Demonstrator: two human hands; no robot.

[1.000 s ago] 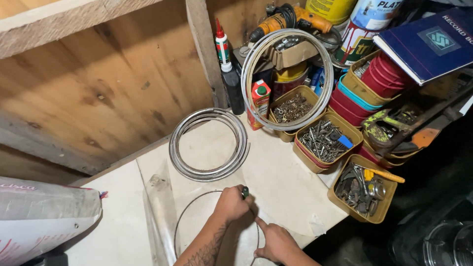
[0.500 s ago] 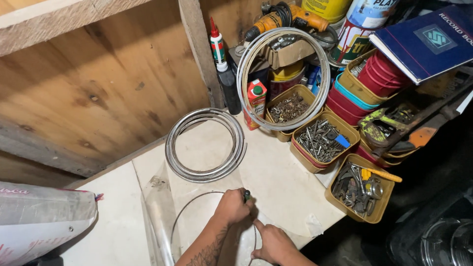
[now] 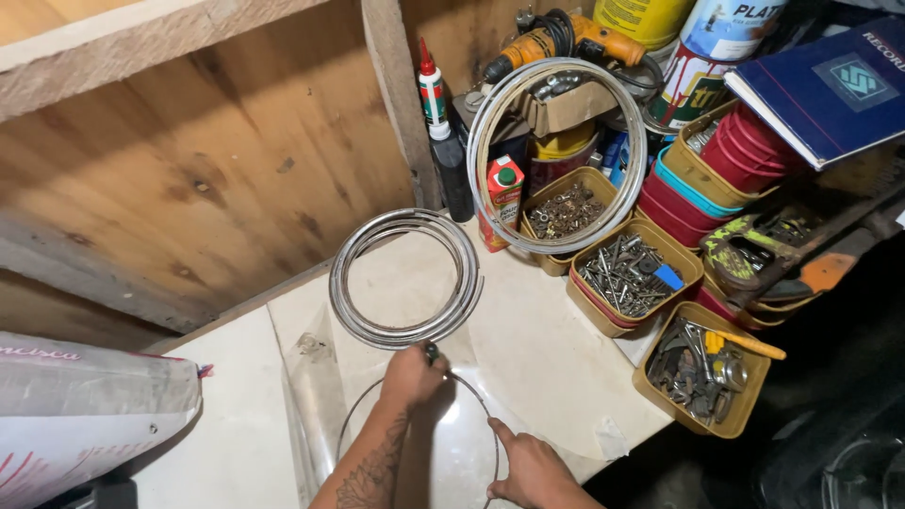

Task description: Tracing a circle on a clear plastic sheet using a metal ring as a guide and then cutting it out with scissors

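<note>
My left hand (image 3: 407,375) is closed around a small dark tool (image 3: 431,353) at the top of a thin wire ring (image 3: 468,391) that lies on the white tabletop (image 3: 236,405). My right hand (image 3: 533,467) holds the same ring at its lower right, with a finger along the wire. Just beyond my left hand lies a flat stack of metal rings (image 3: 405,279). A second bundle of rings (image 3: 556,151) leans upright against the clutter at the back.
Yellow tubs of screws (image 3: 627,273), nuts (image 3: 566,209) and mixed hardware (image 3: 702,368) stand at the right. Behind them are a glue bottle (image 3: 434,94), a drill (image 3: 551,38), paint cans and a blue book (image 3: 830,85). A sack (image 3: 85,405) lies at the left, and a wooden wall (image 3: 189,170) is behind.
The view has shifted slightly. Both hands stay on the thin wire ring with almost no movement.
</note>
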